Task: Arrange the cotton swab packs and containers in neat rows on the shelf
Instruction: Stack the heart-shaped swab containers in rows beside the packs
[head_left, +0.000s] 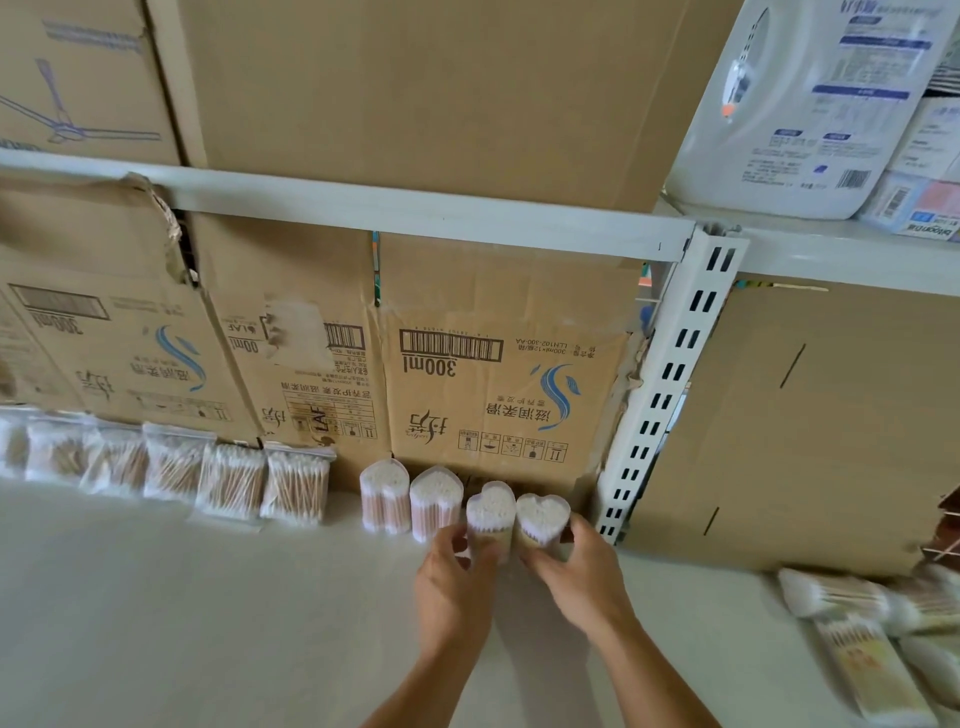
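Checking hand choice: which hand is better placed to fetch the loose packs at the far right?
Right. The right hand is nearer the loose packs; the left hand would have to cross over it.

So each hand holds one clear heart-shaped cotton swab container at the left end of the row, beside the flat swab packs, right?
Not quite. In the head view the left hand and right hand hold the two clear heart-shaped cotton swab containers at the row's right end, by the white slotted shelf upright.

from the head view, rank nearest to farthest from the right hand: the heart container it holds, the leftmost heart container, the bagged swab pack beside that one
1. Heart container, in the right hand, by the upright.
2. Leftmost heart container, two places left.
3. Bagged swab pack, farther left along the boxes.
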